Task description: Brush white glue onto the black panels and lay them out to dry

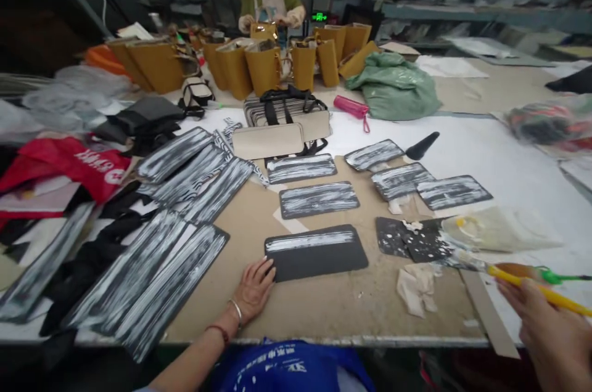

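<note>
My left hand (255, 288) lies flat, fingers stretched out, its fingertips on the left edge of a black rectangular panel (319, 261). A white streaky band of glue or paint runs along the panel's upper part; the rest is bare black. At the right, my right hand (539, 318) is closed around the yellow handle of a paintbrush (506, 275). The brush's bristle end is over a white-spattered black piece (391, 238) and beside a clear plastic bag (499, 230) with pale contents. Two white-streaked panels, a nearer one (319, 199) and a farther one (301, 168), lie beyond.
More coated panels (180, 269) overlap at left; others (456, 192) lie at right. A crumpled cloth (416, 288) rests near the table's front edge. Beige panels (268, 140), a pink pouch (351, 106), a green sack (400, 87) and brown bags (263, 68) stand farther back, where another person (271, 0) works.
</note>
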{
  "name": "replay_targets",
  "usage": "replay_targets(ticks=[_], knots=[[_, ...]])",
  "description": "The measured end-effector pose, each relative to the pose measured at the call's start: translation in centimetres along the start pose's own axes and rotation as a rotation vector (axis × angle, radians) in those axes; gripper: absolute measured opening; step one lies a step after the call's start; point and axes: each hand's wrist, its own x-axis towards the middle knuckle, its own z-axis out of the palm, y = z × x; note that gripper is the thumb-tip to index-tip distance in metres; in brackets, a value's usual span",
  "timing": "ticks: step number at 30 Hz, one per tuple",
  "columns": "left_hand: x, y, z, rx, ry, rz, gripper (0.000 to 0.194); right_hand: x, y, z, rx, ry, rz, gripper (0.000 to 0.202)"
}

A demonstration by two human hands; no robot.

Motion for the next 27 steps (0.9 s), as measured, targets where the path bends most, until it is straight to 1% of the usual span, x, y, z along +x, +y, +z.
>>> replay_targets(ticks=[1,2,3,4,5,7,8,10,12,15,17,20,22,24,27], knots=[[-0.1,0.0,0.0,-0.018,-0.004,-0.003,0.027,-0.7,-0.9,2.3,0.021,0.126,0.052,0.037],[-0.3,0.0,0.0,-0.038,-0.006,-0.005,0.027,-1.3,-2.0,4.9,0.080,0.443,0.200,0.033],[-0.4,-0.1,0.0,-0.057,-0.004,-0.006,0.028,-1.9,-3.1,7.8,0.163,0.571,0.366,0.036],[-0.5,-0.2,0.0,-0.079,-0.004,-0.008,0.028,-2.4,-4.4,10.8,0.237,0.567,0.477,0.041],[-0.5,-0.3,0.0,-0.102,-0.004,-0.013,0.028,-2.9,-5.6,13.9,0.288,0.527,0.526,0.045],[-0.6,-0.7,-0.2,-0.162,-0.013,-0.025,0.027,-3.9,-7.7,19.6,0.376,0.412,0.584,0.046],[-0.5,-0.8,-0.4,-0.199,-0.022,-0.034,0.027,-4.4,-8.5,22.1,0.411,0.361,0.611,0.046],[-0.5,-1.3,-0.6,-0.286,-0.038,-0.060,0.028,-5.5,-9.7,26.2,0.455,0.253,0.646,0.044],[-0.5,-1.9,-0.6,-0.381,-0.036,-0.079,0.031,-6.5,-10.4,29.1,0.460,0.178,0.661,0.043],[-0.7,-2.8,-0.3,-0.506,-0.007,-0.085,0.040,-7.7,-11.0,31.8,0.448,0.138,0.673,0.042],[-0.9,-3.3,0.0,-0.557,0.012,-0.086,0.044,-8.2,-11.3,33.0,0.440,0.125,0.688,0.042],[-1.0,-3.6,0.3,-0.578,0.019,-0.087,0.044,-8.7,-11.3,34.3,0.426,0.109,0.706,0.044],[-1.1,-3.6,0.4,-0.563,0.022,-0.075,0.040,-8.9,-11.1,34.6,0.412,0.102,0.705,0.045],[-1.1,-3.5,0.4,-0.539,0.027,-0.054,0.036,-9.0,-10.6,34.4,0.384,0.112,0.693,0.045],[-1.2,-3.4,0.4,-0.507,0.042,-0.033,0.034,-8.7,-9.6,32.8,0.321,0.167,0.666,0.044]])
